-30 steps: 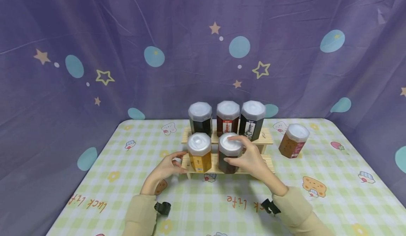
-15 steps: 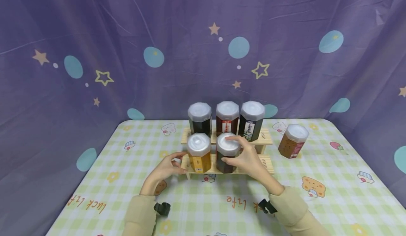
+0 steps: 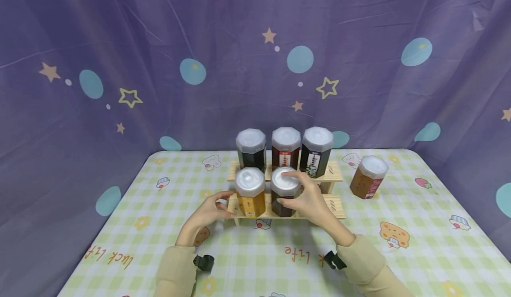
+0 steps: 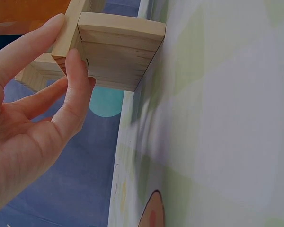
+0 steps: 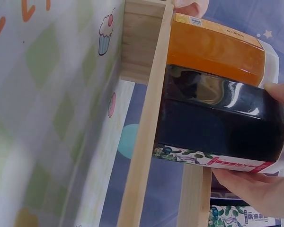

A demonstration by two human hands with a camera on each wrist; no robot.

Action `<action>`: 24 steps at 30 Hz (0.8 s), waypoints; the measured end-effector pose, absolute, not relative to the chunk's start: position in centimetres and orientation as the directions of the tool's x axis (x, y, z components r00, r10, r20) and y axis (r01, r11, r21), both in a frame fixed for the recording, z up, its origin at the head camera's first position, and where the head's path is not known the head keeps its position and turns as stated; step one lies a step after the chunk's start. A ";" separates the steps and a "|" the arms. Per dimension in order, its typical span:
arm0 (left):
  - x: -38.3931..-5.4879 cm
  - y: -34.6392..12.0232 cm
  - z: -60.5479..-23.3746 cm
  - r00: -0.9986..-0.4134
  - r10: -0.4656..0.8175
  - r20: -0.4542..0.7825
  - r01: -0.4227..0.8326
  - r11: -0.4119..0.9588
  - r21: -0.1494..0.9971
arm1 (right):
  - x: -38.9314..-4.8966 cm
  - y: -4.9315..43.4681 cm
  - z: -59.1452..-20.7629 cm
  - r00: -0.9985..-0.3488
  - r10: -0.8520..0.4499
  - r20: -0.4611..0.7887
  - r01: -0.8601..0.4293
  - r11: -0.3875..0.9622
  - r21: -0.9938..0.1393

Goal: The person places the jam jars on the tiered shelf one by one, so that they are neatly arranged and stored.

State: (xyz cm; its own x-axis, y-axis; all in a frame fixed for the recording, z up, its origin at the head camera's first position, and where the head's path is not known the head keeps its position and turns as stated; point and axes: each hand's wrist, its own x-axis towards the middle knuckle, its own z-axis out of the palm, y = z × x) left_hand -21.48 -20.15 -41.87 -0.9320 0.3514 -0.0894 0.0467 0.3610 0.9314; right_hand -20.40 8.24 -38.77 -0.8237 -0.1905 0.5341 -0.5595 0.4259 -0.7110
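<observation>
My right hand [image 3: 311, 201] grips a dark, white-lidded jar [image 5: 222, 118] near its top, thumb on one side and fingers over the lid. The jar stands upright on the lower shelf of a two-tier wooden rack [image 3: 337, 206]. Close on its left is a jar with amber contents [image 3: 251, 201]. At the rack's left end, my left hand [image 3: 209, 210] holds the lower shelf's edge between thumb and fingers, as the left wrist view shows. Part of the right hand lies outside the right wrist view.
On the upper shelf stand a dark jar [image 3: 252, 155], a reddish-brown jar [image 3: 285, 152] and a black jar with a white label [image 3: 315, 155]. Right of the rack, a brown jar with a pink label [image 3: 368, 179] rests on the checked tablecloth [image 3: 431, 230]. Behind hangs a purple curtain [image 3: 231, 106].
My right hand has slid the dark jar slightly left along the lower shelf, narrowing the gap to the amber jar. The left hand keeps its place at the rack's end.
</observation>
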 end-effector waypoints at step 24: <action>-22.1 -20.5 -43.1 -0.934 0.343 -0.100 0.024 0.339 0.940 | -20.1 8.4 -38.5 -0.856 -0.223 0.466 -0.514 0.462 -0.723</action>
State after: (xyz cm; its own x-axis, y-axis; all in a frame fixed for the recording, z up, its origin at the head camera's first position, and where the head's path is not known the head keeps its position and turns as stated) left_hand -22.12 -20.51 -43.09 -0.9339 0.3433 -0.0999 0.0242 0.3393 0.9404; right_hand -20.06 8.41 -38.48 -0.8562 -0.2230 0.4660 -0.5137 0.4623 -0.7227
